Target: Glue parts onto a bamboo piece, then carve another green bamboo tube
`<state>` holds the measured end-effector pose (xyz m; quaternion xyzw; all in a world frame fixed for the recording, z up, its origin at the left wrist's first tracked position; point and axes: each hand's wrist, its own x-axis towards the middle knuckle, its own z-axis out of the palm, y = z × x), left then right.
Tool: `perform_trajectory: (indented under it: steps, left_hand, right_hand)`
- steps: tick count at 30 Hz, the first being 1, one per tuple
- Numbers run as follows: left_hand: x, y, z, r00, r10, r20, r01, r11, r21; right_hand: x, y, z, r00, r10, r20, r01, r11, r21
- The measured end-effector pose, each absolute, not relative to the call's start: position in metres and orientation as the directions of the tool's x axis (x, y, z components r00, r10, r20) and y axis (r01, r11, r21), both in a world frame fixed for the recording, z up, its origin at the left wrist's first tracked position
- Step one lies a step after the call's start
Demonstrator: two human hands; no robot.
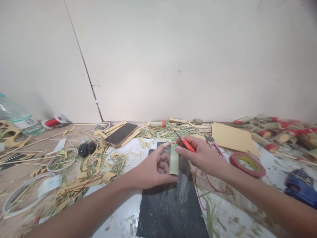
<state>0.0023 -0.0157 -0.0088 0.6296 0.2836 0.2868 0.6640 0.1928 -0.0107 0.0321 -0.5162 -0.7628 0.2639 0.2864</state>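
A short pale-green bamboo tube stands upright between the thumb and fingers of my left hand. My right hand holds a knife with a red-orange handle, its thin dark tip pointing up and to the left. The right thumb rests against the tube's upper edge, so both hands meet at the top. Beneath them lies a dark, dusty sheet, which looks like sandpaper. The inside of the tube cannot be seen.
Left lie a phone, black rounded objects, tape rings, a bottle and a red spool. Right are red tape, yellow card, scissors, a blue object and several bamboo pieces. Shavings litter the surface before a wall.
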Motion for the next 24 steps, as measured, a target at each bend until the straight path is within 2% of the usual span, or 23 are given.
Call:
perform_trajectory:
  steps: [4, 9, 14, 24]
  left_hand:
    - [0.002, -0.010, -0.010, 0.626, 0.779, -0.044, -0.116, 0.149, 0.982]
    - [0.002, -0.006, -0.009, 0.583, 0.813, 0.018, -0.232, 0.145, 0.962]
    - [0.001, -0.007, -0.011, 0.583, 0.812, 0.023, -0.252, 0.154, 0.955]
    - [0.000, -0.008, -0.011, 0.614, 0.789, 0.021, -0.252, 0.171, 0.952]
  right_hand:
    - [0.201, -0.013, 0.035, -0.306, 0.934, 0.184, 0.664, 0.348, -0.662]
    - [0.213, -0.025, 0.047, -0.566, 0.824, 0.009, 0.721, 0.500, -0.480]
    - [0.213, -0.033, 0.049, -0.607, 0.795, -0.018, 0.754, 0.569, -0.329]
    - [0.211, -0.037, 0.050, -0.658, 0.752, -0.030, 0.731, 0.629, -0.264]
